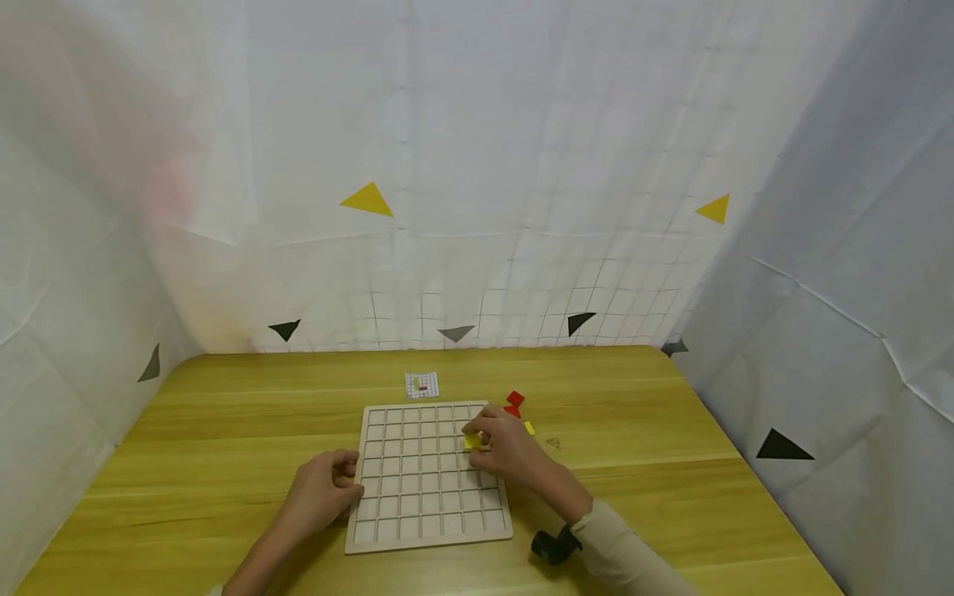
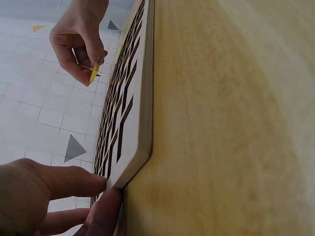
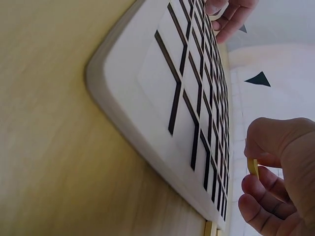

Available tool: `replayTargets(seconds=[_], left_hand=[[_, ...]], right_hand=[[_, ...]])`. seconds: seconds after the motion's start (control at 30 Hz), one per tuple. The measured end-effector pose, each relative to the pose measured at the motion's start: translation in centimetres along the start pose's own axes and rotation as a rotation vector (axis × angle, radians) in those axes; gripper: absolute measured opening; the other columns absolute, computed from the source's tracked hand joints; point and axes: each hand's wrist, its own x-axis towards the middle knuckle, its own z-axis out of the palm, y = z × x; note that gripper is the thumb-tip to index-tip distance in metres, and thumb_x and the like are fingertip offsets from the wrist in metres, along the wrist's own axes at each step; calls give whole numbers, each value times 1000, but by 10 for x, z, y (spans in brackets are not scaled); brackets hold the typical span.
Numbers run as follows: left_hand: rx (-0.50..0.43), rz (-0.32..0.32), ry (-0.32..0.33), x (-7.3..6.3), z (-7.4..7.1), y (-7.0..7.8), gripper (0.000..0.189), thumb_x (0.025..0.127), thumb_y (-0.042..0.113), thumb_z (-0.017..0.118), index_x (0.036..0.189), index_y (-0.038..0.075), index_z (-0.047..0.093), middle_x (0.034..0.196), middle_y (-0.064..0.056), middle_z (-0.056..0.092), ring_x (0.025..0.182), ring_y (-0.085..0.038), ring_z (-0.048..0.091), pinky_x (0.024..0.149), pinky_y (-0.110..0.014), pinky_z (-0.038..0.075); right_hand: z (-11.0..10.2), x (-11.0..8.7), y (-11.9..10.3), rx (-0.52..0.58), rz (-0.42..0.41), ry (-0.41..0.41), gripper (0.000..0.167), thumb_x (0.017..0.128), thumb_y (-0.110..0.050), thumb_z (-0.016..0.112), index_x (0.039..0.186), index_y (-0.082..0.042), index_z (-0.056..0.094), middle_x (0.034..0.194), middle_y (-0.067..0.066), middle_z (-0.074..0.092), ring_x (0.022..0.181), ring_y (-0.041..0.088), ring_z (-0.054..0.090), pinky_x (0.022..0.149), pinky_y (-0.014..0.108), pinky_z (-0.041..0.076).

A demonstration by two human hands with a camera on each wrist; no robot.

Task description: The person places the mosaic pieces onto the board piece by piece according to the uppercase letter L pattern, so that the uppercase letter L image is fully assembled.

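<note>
A pale wooden grid board (image 1: 430, 476) with square cells lies flat on the table. At its left edge my left hand (image 1: 319, 490) grips the rim, thumb and fingers bent against it; the left wrist view shows the fingertips right at the board's edge (image 2: 140, 132). Over the board's right side, my right hand (image 1: 507, 447) pinches a small yellow square tile (image 1: 473, 441) between thumb and fingers. The right wrist view shows this tile (image 3: 253, 167) edge-on, raised above the grid.
Two red tiles (image 1: 516, 398) and another yellow tile (image 1: 529, 428) lie right of the board. A small printed grid card (image 1: 421, 385) sits behind it. The wooden table (image 1: 224, 414) is bordered by white sheets (image 1: 477, 165). A black device (image 1: 555, 546) is at the right wrist.
</note>
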Motion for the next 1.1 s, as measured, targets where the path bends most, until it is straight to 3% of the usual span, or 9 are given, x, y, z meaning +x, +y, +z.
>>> replayTargets(seconds=[1.1], left_hand=[[-7, 5, 12, 0, 1, -1, 52, 77, -7, 77, 127, -9, 61, 100, -10, 62, 80, -18, 64, 51, -32, 56]], right_hand=[[23, 31, -18, 21, -41, -42, 28, 83, -9, 73, 110, -2, 73, 96, 3, 58, 80, 20, 61, 66, 21, 48]])
